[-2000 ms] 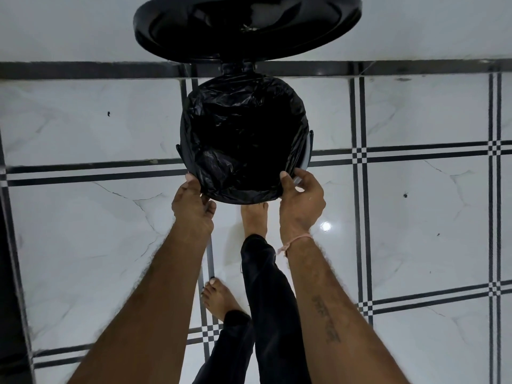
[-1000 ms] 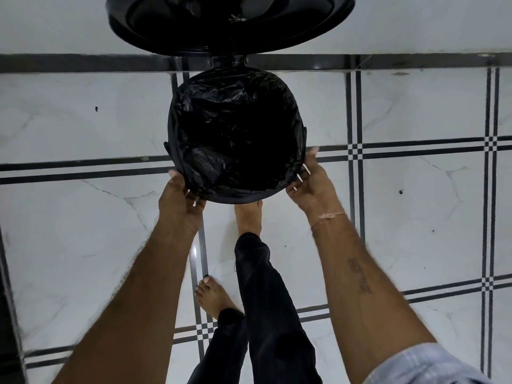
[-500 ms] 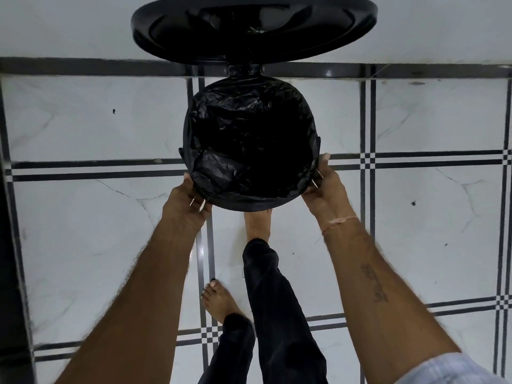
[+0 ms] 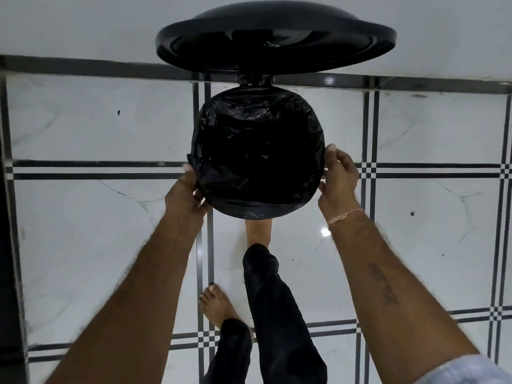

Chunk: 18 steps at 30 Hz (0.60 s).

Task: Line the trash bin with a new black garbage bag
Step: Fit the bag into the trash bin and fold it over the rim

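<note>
A round pedal trash bin stands on the tiled floor with its black lid (image 4: pixel 275 42) raised at the back. A black garbage bag (image 4: pixel 259 151) fills the opening and is folded over the rim all around, hiding the bin's body. My left hand (image 4: pixel 187 199) is at the bag's left edge, fingers curled under the folded plastic. My right hand (image 4: pixel 338 180) is at the right edge, thumb and fingers pinching the bag there. My right foot (image 4: pixel 257 234) is on the pedal, partly hidden under the bin.
White marble floor tiles with black stripe borders surround the bin. A white wall with a black skirting strip (image 4: pixel 83 67) runs just behind it. My left foot (image 4: pixel 217 306) stands on the floor nearer to me. A dark edge (image 4: pixel 8 273) runs down the far left.
Both hands have slid from the front of the rim outward and up along its sides. The bag now sits smoother around the rim. The lid stays raised.
</note>
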Each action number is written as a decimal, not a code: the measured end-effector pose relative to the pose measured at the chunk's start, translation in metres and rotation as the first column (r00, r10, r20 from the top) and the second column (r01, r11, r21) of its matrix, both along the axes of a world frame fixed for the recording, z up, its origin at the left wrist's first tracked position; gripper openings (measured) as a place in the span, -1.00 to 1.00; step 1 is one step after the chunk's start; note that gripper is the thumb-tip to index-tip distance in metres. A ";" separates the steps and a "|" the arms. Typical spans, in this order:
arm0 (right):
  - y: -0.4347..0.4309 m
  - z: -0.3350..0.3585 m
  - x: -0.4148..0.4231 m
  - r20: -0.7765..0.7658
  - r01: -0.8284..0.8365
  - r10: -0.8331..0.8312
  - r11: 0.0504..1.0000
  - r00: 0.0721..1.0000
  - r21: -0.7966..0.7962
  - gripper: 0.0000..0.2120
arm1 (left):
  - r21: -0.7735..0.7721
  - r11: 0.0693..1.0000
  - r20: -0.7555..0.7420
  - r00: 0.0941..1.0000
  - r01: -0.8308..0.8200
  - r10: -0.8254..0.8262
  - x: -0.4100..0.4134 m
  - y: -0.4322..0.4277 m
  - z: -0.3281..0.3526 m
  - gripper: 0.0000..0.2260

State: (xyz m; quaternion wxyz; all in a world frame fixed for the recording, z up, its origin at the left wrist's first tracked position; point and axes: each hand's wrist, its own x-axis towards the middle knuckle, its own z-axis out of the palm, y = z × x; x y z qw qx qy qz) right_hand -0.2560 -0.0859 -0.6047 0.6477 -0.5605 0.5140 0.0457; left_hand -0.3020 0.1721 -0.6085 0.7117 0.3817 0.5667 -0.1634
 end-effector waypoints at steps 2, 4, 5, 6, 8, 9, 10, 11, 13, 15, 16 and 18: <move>0.002 0.007 0.010 0.001 -0.035 0.035 0.999 0.999 0.013 -0.86 | 0.013 1.000 -0.029 1.000 0.012 -0.011 0.004 0.006 -0.002 -0.66; 0.001 0.012 0.023 -0.051 -0.069 0.071 0.997 0.996 0.041 -0.86 | 0.031 0.999 -0.076 0.997 0.006 -0.003 0.008 0.011 -0.004 -0.70; 0.000 0.014 0.029 -0.086 -0.086 0.091 0.995 0.992 0.055 -0.87 | 0.044 0.999 -0.092 0.996 0.012 -0.008 0.010 0.012 -0.006 -0.71; -0.001 0.014 0.037 -0.123 -0.106 0.113 0.993 0.986 0.059 -0.82 | 0.060 0.998 -0.106 0.994 0.021 -0.015 0.012 0.012 -0.008 -0.73; -0.003 0.012 0.049 -0.192 -0.188 0.189 0.982 0.963 0.023 -0.79 | 0.107 0.993 -0.134 0.991 0.045 -0.031 0.015 0.011 -0.011 -0.76; -0.005 0.012 0.053 -0.232 -0.230 0.225 0.973 0.946 0.009 -0.76 | 0.140 0.989 -0.137 0.990 0.041 -0.021 0.015 0.008 -0.013 -0.77; -0.003 0.015 0.056 -0.262 -0.266 0.261 0.964 0.929 0.019 -0.73 | 0.189 0.981 -0.134 0.991 0.034 -0.008 0.015 0.006 -0.014 -0.76; -0.003 0.017 0.057 -0.270 -0.280 0.278 0.959 0.922 0.034 -0.69 | 0.247 0.969 -0.114 0.993 0.027 0.001 0.014 0.003 -0.014 -0.75; -0.004 0.019 0.058 -0.218 -0.252 0.253 0.967 0.943 0.032 -0.57 | 0.334 0.942 -0.016 0.999 -0.028 0.036 0.015 0.000 -0.013 -0.76; -0.002 0.023 0.059 -0.142 -0.254 0.259 0.966 0.955 0.055 -0.60 | 0.361 0.932 0.090 0.996 -0.042 0.011 0.025 -0.002 -0.007 -0.74; 0.000 0.024 0.060 -0.121 -0.253 0.261 0.965 0.958 0.071 -0.71 | 0.363 0.932 0.130 0.991 -0.008 -0.042 0.032 -0.002 -0.003 -0.74; -0.001 0.024 0.062 -0.121 -0.233 0.243 0.968 0.962 0.093 -0.83 | 0.346 0.937 0.184 0.976 0.045 -0.115 0.047 -0.001 0.000 -0.79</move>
